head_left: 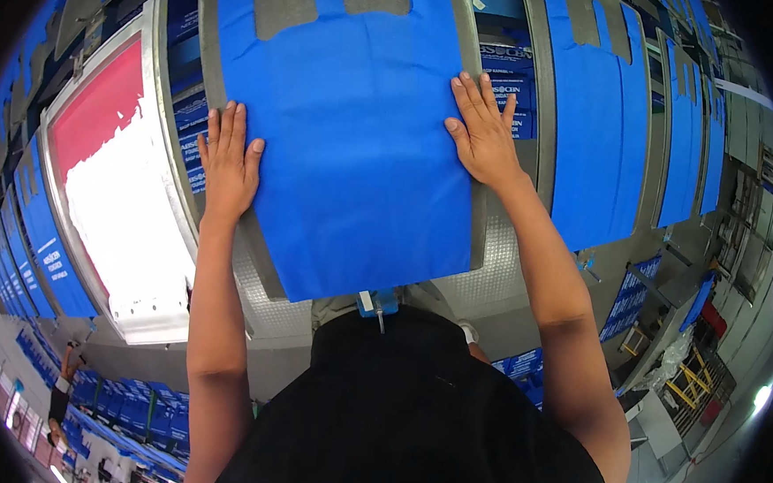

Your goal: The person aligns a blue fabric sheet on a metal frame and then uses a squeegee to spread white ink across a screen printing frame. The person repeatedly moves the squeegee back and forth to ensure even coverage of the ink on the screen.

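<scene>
A blue fabric bag (352,160) with cut handles lies flat on a grey board (263,260) in front of me. My left hand (230,165) lies at the bag's left edge, its fingers stretched out on the bag and board edge. My right hand (486,137) rests near the upper right edge with fingers spread, palm down on the fabric. Neither hand grips anything that I can see. Below the bag's lower edge, a small blue fitting with a metal rod (374,304) shows near my body.
A framed screen (114,216) with white and pink areas stands just left. More boards with blue bags (595,157) line both sides, with printed blue bags stacked beneath. Another person (60,399) is at lower left. Yellow metal rails (692,375) and grey racks are at lower right.
</scene>
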`<state>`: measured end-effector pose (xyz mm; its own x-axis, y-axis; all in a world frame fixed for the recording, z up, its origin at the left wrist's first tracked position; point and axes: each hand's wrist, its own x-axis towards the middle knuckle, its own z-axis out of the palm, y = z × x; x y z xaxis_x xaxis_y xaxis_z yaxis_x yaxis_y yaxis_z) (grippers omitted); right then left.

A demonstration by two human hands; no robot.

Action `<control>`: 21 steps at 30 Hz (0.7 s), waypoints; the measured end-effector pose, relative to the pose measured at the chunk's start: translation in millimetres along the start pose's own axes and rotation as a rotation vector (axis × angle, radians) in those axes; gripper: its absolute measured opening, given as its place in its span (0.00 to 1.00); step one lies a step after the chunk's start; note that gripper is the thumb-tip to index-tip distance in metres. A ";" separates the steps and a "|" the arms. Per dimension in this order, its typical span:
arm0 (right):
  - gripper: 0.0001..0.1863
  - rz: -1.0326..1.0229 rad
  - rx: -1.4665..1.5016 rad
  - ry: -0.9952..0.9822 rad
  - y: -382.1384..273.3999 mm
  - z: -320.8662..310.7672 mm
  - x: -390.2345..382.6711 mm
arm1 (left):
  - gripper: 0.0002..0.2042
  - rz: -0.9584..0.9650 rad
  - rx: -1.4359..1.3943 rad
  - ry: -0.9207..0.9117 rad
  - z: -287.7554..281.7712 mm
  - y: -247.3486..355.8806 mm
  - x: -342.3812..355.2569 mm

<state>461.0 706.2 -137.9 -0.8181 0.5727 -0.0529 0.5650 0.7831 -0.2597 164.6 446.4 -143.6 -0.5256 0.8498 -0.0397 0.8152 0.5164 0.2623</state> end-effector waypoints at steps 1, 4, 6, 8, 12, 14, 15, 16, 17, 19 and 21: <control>0.29 0.000 0.025 0.007 2.4 0.7 -2.7 | 0.28 0.004 -0.017 -0.005 -2.0 -1.7 -0.2; 0.28 0.056 0.206 0.046 8.3 2.1 -9.5 | 0.28 -0.028 -0.126 0.001 -3.4 -7.1 -10.8; 0.28 0.095 0.371 0.123 9.1 4.1 -10.6 | 0.27 -0.058 -0.163 0.016 -1.6 -11.5 -18.6; 0.29 0.127 0.554 0.174 6.4 3.4 -10.8 | 0.28 -0.115 -0.269 0.009 2.7 -10.6 -22.1; 0.32 0.237 0.805 0.274 0.6 12.3 -10.4 | 0.30 -0.194 -0.449 0.062 5.4 -8.3 -22.9; 0.33 0.331 1.020 0.231 1.1 17.4 -11.8 | 0.31 -0.214 -0.498 0.086 8.2 -10.2 -25.1; 0.33 0.371 1.125 0.179 5.3 21.3 -11.7 | 0.32 -0.216 -0.506 0.086 9.6 -12.0 -24.5; 0.34 0.411 1.230 0.124 9.0 24.5 -12.5 | 0.33 -0.219 -0.515 0.087 10.5 -13.9 -23.9; 0.34 0.393 1.225 0.138 11.7 27.7 -14.3 | 0.34 -0.244 -0.543 0.071 11.2 -15.2 -24.3; 0.34 0.353 1.216 0.159 11.7 30.5 -15.6 | 0.36 -0.300 -0.598 0.042 10.7 -13.0 -27.0; 0.34 0.359 1.261 0.161 12.3 31.5 -13.0 | 0.37 -0.322 -0.644 0.018 8.0 -10.7 -24.2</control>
<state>475.2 700.8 -170.8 -0.5739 0.7902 -0.2150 0.1879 -0.1285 -0.9738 170.5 421.2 -153.2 -0.7243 0.6608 -0.1968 0.3164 0.5722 0.7566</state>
